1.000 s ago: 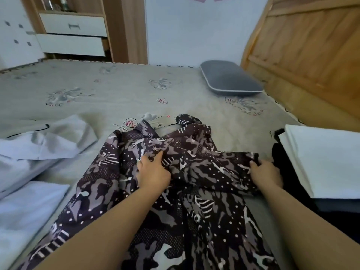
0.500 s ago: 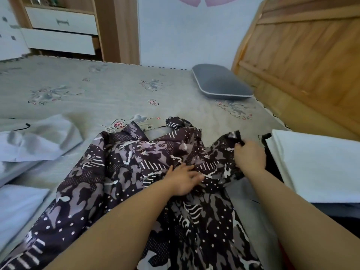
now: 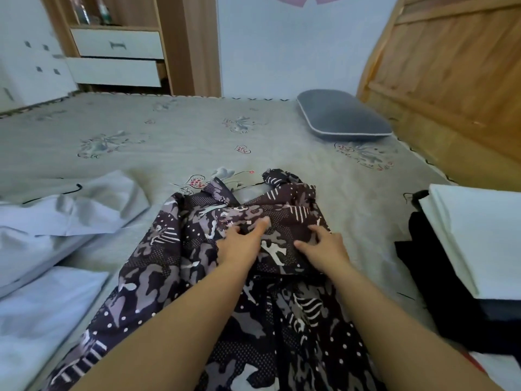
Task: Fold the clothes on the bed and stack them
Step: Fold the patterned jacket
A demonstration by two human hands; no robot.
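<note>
Lying spread down the middle of the bed [image 3: 174,142], nearest the camera: dark patterned garment [image 3: 158,280], camouflage, dot and stripe print, lower part running out of the bottom edge of the view.

Reaching forward over the garment: both forearms, side by side.

Pressing on the folded upper part of the garment: left hand [image 3: 242,244], palm down, fingers extended and lightly spread, nothing gripped. Resting just beside it on the same fold: right hand [image 3: 327,246], palm down, fingers slightly bent, fingertips touching the fabric, nothing pinched so far as can be seen.

Lying to the left of the garment: pale blue clothes [image 3: 64,213], loose and creased, a further pale blue piece [image 3: 36,317] nearer the camera.

Sitting to the right, well apart from the hands: stack of folded clothes, white folded item [image 3: 479,235] on top, black item [image 3: 425,263] beneath, edges protruding on the left side.

Covering the bed: grey sheet with floral and heart prints.

Lying farther back, near the wooden headboard [image 3: 451,74]: grey pillow [image 3: 341,115] with a white edge.

Standing beyond the far edge of the bed, against the pale wall: wooden cabinet [image 3: 180,43] with two white drawers [image 3: 118,57].
</note>
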